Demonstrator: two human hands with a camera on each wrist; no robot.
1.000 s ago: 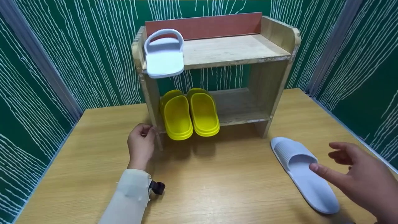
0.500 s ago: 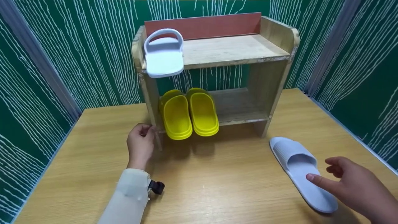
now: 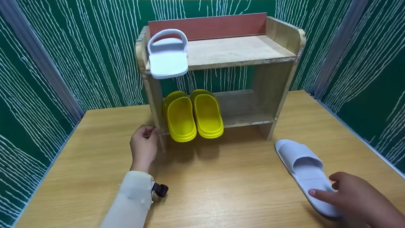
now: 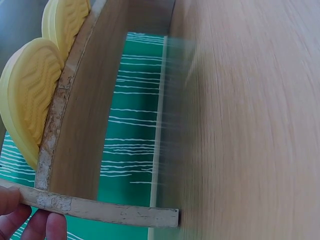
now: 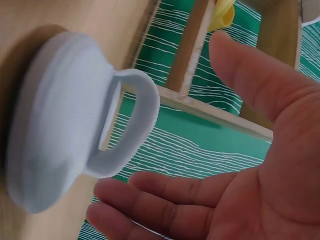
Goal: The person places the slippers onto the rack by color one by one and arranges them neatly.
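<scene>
My left hand (image 3: pixel 144 148) pinches the front edge of the left side of a wooden shoe rack (image 3: pixel 240 50), low down near its leg. In the left wrist view the thumb and fingers (image 4: pixel 37 224) lie on either side of that wooden edge. A white slide slipper (image 3: pixel 303 167) lies on the table at the right, toe pointing to the rack. My right hand (image 3: pixel 357 196) hovers over its heel end, thumb and fingers spread apart. The right wrist view shows a gap between the fingers (image 5: pixel 165 200) and the slipper.
Another white slide slipper (image 3: pixel 168 63) stands on the rack's upper shelf at the left. A pair of yellow clogs (image 3: pixel 181 118) sits side by side on the lower shelf, heels out. Green walls (image 3: pixel 95 57) with white streaks enclose the wooden table (image 3: pixel 221 190).
My right hand has come down and slightly left, closer to the heel of the slipper on the table. My left hand, the rack and the footwear stay where they were.
</scene>
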